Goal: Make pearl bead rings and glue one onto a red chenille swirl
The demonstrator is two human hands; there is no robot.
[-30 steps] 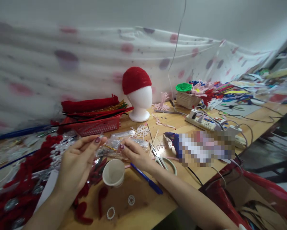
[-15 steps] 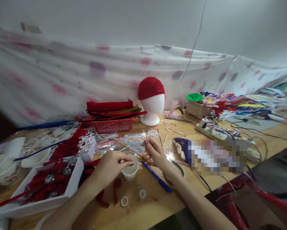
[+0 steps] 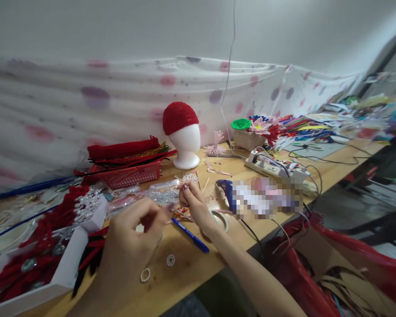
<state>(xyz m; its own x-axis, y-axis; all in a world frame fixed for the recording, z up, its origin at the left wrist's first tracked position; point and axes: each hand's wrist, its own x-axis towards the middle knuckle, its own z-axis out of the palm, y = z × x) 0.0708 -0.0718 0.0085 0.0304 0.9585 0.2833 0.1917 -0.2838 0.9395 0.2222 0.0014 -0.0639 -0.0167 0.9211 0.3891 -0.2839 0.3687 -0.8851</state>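
My left hand [image 3: 136, 231] is raised close to the camera, thumb and fingers pinched together. What it pinches, if anything, is too blurred to make out. Behind it a small white cup [image 3: 140, 228] is almost wholly hidden. My right hand [image 3: 193, 200] is closed in a pinch over clear plastic bags [image 3: 164, 193]; whatever lies between its fingertips is too small to name. A blue pen [image 3: 190, 235] lies between the two forearms. Nearer the table edge are a ring of white beads [image 3: 145, 275] and a small bead flower [image 3: 170, 260].
A white foam head [image 3: 186, 147] with a red cap stands at the back beside a red basket [image 3: 131, 176]. White boxes [image 3: 67, 259] of red pieces are at left. A tape roll [image 3: 221, 220], power strip [image 3: 270, 167] and flower basket [image 3: 249, 140] are at right.
My left hand has lifted away from the cup and come nearer the camera. The right hand keeps its pinch. The view has turned right, so things on the table appear further left.
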